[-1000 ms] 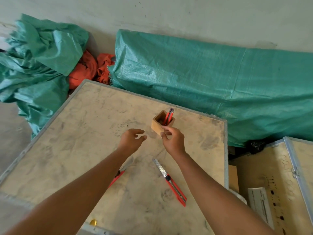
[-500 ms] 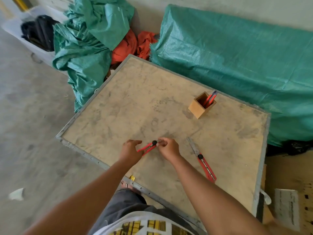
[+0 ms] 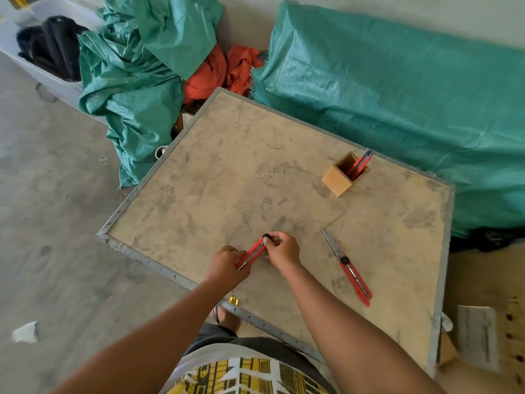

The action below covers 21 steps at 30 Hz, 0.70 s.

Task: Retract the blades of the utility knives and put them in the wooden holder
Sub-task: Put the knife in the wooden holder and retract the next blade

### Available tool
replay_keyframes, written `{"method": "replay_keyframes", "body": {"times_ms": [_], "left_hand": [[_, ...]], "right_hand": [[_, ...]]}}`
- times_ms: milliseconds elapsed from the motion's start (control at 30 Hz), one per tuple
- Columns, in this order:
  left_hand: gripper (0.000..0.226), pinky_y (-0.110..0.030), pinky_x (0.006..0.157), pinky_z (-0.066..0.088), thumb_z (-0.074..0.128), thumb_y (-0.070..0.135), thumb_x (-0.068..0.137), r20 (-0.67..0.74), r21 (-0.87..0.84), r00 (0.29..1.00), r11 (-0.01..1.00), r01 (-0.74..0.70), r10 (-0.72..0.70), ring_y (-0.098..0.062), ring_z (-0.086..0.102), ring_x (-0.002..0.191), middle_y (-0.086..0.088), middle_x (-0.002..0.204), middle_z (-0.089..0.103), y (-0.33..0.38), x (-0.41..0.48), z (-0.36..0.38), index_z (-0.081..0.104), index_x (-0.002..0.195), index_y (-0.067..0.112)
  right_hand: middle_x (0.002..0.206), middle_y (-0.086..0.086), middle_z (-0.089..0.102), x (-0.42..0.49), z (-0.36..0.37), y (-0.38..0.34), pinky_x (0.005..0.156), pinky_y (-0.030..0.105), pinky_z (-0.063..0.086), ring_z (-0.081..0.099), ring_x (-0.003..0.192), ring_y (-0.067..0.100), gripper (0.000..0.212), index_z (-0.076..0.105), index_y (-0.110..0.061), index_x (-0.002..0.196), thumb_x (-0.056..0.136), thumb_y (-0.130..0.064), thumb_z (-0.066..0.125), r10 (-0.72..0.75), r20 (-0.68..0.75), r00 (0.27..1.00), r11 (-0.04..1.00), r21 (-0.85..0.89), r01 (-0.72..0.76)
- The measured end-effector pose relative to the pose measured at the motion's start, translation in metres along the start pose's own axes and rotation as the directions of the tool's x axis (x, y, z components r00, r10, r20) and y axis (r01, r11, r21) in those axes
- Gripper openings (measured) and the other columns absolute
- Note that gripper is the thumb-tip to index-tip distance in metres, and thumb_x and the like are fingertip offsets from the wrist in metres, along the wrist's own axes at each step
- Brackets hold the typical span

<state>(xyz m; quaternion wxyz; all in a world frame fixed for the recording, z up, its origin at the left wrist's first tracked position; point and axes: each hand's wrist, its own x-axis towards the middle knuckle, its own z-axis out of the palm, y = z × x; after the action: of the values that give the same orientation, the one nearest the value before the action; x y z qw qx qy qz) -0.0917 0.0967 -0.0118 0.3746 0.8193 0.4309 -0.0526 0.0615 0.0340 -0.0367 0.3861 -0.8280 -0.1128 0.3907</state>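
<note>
Red utility knife [image 3: 253,252] pinched between both hands, left [image 3: 227,264] gripping its end, right [image 3: 282,251] its slider.

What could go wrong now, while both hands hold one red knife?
1. The other knife lies by the right forearm with its blade out; the arm might brush it.
2. The right hand pinches the held knife near its front end, so a slip may cut a finger.
3. The holder stands far away and could tip.
</note>
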Motion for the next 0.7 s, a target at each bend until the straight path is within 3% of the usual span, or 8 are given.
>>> {"method": "replay_keyframes", "body": {"times_ms": [100,167,333,433,500,567,700], "left_hand": [[0.040,-0.011,0.066,0.041,0.072,0.031,0.079,-0.032,-0.055,0.999,0.998,-0.027,0.025,-0.009,0.057,0.078,0.004,0.104,0.061,0.006,-0.004,-0.007,0.071,0.117,0.022],[0.041,-0.010,0.065,0.043,0.074,0.030,0.079,-0.070,-0.095,0.996,0.994,-0.057,0.051,-0.008,0.059,0.079,0.005,0.103,0.060,0.014,-0.009,-0.014,0.070,0.118,0.021],[0.041,-0.024,0.073,0.056,0.077,0.031,0.079,-0.164,-0.206,0.980,0.967,-0.150,0.117,-0.005,0.063,0.080,0.008,0.100,0.063,0.051,-0.029,-0.034,0.069,0.119,0.029],[0.040,-0.019,0.074,0.055,0.077,0.028,0.081,-0.131,-0.347,0.984,0.925,-0.155,0.116,-0.001,0.066,0.081,0.015,0.099,0.068,0.082,-0.043,-0.040,0.068,0.119,0.035],[0.043,-0.018,0.073,0.057,0.076,0.016,0.083,-0.056,-0.473,0.991,0.871,-0.133,0.121,-0.004,0.070,0.079,0.016,0.100,0.073,0.101,-0.050,-0.041,0.066,0.121,0.034],[0.048,-0.024,0.072,0.061,0.074,0.003,0.083,0.021,-0.610,0.993,0.788,-0.080,0.117,-0.017,0.073,0.081,0.006,0.103,0.075,0.117,-0.056,-0.039,0.065,0.124,0.025],[0.048,-0.034,0.073,0.062,0.071,-0.011,0.079,0.015,-0.772,0.994,0.633,-0.056,0.105,-0.020,0.070,0.078,-0.011,0.098,0.075,0.146,-0.067,-0.031,0.066,0.122,0.010]], "right_hand": [[0.105,0.012,0.072,-0.009,-0.009,-0.012,0.067,0.032,0.066,0.075,0.092,0.027,0.012,0.070,-0.011,0.106,0.095,-0.008,0.069,0.049,-0.002,0.999,0.974,0.223,-0.047],[0.107,0.013,0.073,-0.018,-0.024,-0.025,0.066,0.028,0.066,0.076,0.093,0.026,0.014,0.069,-0.009,0.109,0.095,-0.008,0.069,0.014,0.022,1.000,0.951,0.308,-0.020],[0.107,0.010,0.075,-0.038,-0.074,-0.054,0.074,0.034,0.067,0.077,0.093,0.022,0.020,0.072,-0.010,0.113,0.094,-0.011,0.073,-0.132,0.050,0.990,0.934,0.340,0.107],[0.104,0.005,0.076,-0.050,-0.108,-0.069,0.073,0.034,0.067,0.078,0.089,0.020,0.022,0.075,-0.011,0.115,0.093,-0.011,0.074,-0.216,0.043,0.975,0.932,0.308,0.193],[0.101,0.003,0.076,-0.056,-0.131,-0.075,0.073,0.034,0.067,0.079,0.087,0.019,0.022,0.076,-0.012,0.114,0.092,-0.010,0.074,-0.250,0.046,0.967,0.925,0.307,0.225],[0.099,0.005,0.077,-0.061,-0.152,-0.077,0.074,0.037,0.066,0.079,0.087,0.020,0.021,0.076,-0.012,0.111,0.091,-0.010,0.076,-0.273,0.056,0.960,0.913,0.330,0.240],[0.099,0.009,0.079,-0.072,-0.187,-0.076,0.076,0.042,0.066,0.080,0.088,0.024,0.019,0.078,-0.011,0.109,0.090,-0.010,0.076,-0.328,0.097,0.940,0.891,0.362,0.273]]}}
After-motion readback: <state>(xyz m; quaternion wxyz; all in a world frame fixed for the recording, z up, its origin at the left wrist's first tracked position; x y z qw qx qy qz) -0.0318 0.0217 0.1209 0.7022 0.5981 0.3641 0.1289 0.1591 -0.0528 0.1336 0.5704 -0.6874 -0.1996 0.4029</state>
